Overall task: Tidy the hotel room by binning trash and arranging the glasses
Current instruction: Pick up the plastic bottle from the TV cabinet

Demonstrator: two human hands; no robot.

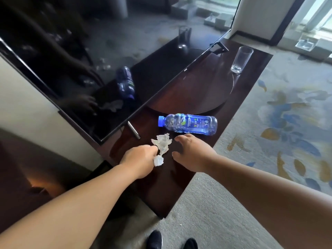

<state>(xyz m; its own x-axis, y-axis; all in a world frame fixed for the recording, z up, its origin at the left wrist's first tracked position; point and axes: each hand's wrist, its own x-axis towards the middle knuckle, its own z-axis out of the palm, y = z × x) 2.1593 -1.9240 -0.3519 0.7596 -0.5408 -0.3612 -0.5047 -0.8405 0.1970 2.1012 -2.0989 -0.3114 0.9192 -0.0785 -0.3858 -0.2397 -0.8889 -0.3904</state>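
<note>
Surface: a long, dark reddish-brown polished wooden console (172, 187) runs away from the viewer along a cream wall (27, 105).
Screen: one large black flat television (111, 51) stands on the console on a round dark base (206, 87). Its glass mirrors the things in front of it.
Room: grey carpet with a blue and gold pattern (287, 119) lies to the right, and a bright window (319, 17) is at the far right corner.
Bottle count: one clear blue plastic bottle with a blue cap (188, 124) lies on its side on the console, cap toward the television.
Glass count: one tall clear drinking glass (241, 59) stands upright at the far end of the console, well apart from the bottle.
Tissue count: two white crumpled tissue lumps (161, 142) show near the console's front end. Whether they are one sheet or two cannot be told.
Left hand: the left hand (140, 157) is clenched round the tissue, one lump poking out ahead of the fingers and one below them.
Right hand: the right hand (190, 151) is released, fingers spread, holding nothing, just beside the tissue and near the bottle.
Shoes: two black shoes (155, 239) on the carpet at the bottom edge.
</note>
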